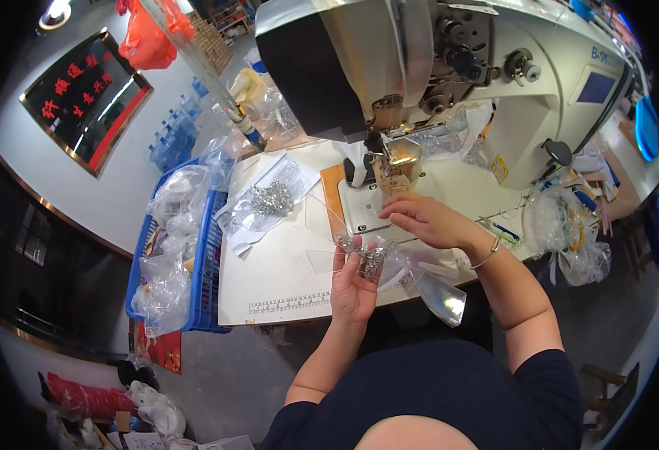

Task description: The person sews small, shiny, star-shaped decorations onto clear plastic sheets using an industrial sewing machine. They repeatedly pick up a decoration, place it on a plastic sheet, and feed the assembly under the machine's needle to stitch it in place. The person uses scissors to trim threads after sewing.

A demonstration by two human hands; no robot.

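Note:
My left hand [353,281] is raised over the front edge of the white sewing table [284,270], fingers closed around a small sparkling metal ornament piece [367,253] with clear plastic hanging from it [438,296]. My right hand [427,219] rests on the machine bed just in front of the presser foot [393,169], fingers curled over clear material, with a thin bracelet on the wrist. What lies under those fingers is hard to tell. The white industrial sewing machine [449,67] towers over both hands.
A clear bag of shiny metal bits [269,199] lies on the table's left part. A blue crate [194,255] full of plastic bags stands left of the table. Bundled plastic bags [569,236] hang at the right edge. A ruler strip [288,304] runs along the front edge.

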